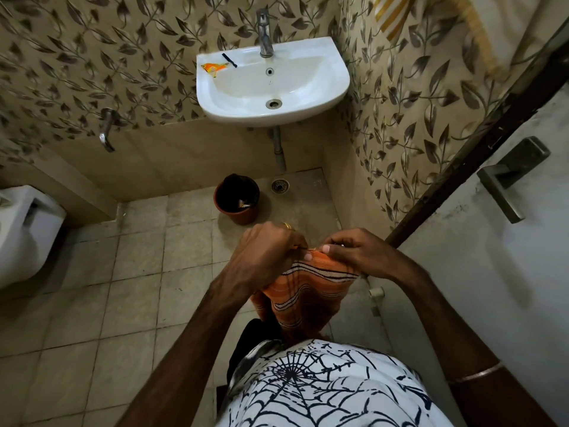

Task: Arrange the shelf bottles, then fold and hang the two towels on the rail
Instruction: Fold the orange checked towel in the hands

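I see both hands held out in front of the torso, above the pale tiled floor [92,303], meeting at the top edge of an orange cloth towel with black and white stripes [303,291]. My left hand [264,251] has its fingers curled over the towel's upper edge on the left, and my right hand [357,252] pinches the same edge on the right, thumb and fingertips pressed on the fabric; the 2 hands are almost touching. The towel hangs down from this grip in loose folds toward the white shirt with a black spiderweb print [323,383]. Farther ahead, a white ceramic washbasin [335,87] is mounted on the leaf-patterned wall, with a metal tap [264,33] at its back. Below it on the floor stands a round brown bucket [237,200], near a floor drain [279,185]. A second, yellow-and-white striped cloth [392,15] shows at the top right.
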The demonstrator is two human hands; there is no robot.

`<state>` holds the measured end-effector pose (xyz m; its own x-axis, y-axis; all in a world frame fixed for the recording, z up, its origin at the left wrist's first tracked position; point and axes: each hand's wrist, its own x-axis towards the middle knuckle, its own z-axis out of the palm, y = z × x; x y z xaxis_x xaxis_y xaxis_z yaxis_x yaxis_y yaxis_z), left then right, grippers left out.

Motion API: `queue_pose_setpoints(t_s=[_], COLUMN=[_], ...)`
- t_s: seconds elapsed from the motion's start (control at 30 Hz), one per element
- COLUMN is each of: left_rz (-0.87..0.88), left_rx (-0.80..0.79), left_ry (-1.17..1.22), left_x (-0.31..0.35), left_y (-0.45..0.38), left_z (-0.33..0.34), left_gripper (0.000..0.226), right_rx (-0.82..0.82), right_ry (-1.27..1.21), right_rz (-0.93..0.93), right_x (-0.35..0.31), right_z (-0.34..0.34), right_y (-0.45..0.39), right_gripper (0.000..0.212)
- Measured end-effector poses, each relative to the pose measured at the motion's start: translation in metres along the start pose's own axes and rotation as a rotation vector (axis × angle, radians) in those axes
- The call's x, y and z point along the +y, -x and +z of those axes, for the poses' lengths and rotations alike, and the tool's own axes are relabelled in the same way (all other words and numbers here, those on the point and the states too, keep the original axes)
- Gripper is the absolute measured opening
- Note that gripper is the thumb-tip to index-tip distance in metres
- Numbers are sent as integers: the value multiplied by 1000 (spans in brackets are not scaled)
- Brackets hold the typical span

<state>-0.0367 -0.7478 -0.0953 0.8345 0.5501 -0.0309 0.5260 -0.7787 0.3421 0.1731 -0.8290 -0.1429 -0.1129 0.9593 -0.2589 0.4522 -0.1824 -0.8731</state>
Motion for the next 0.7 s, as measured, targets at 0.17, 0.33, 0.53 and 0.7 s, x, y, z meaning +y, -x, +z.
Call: queue_pose_setpoints(t_s=[0.17, 0.33, 0.53, 0.7], left_rz=[-11, -41, -89, -109], left_rx=[23, 56, 87, 75], left_ry=[16, 30, 12, -4], left_x=[-5, -10, -20, -20], left_y=[4, 9, 12, 12], left_z=[-8, -12, -16, -18], left_gripper=[23, 25, 24, 24], right_rx=[-94, 79, 93, 117], right_ry=[93, 172, 112, 110], right_rz=[68, 12, -37, -63], right_x=[3, -4, 1, 3], right_z=[-5, -4, -5, -8], right_y=[0, -2, 3, 5], right_gripper=[14, 7, 23, 5])
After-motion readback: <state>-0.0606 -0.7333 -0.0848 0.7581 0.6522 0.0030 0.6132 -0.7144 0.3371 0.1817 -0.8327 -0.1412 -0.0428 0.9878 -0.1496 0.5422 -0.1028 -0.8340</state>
